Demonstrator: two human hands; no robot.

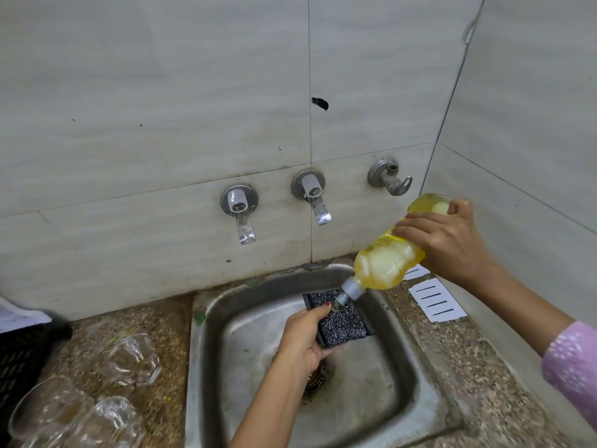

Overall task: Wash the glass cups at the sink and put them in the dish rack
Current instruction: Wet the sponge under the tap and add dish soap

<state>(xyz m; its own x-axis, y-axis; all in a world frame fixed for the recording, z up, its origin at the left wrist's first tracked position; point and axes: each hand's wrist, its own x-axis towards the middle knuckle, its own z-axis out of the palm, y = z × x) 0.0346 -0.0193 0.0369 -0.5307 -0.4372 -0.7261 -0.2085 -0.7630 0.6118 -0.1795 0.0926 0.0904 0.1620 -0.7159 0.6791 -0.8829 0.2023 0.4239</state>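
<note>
Cropped edges, covered parts.
The black slatted dish rack (22,350) runs off the left edge; the clear glass cups (51,412) are blurred and cropped by the bottom edge. Fingers of the left hand (305,337) vanish under the dark speckled sponge (342,318), its wrist covering most of the drain (315,383) of the steel sink (387,367). The right hand (442,237) hides part of the label on the yellow soap bottle (387,260), its print too small to read.
</note>
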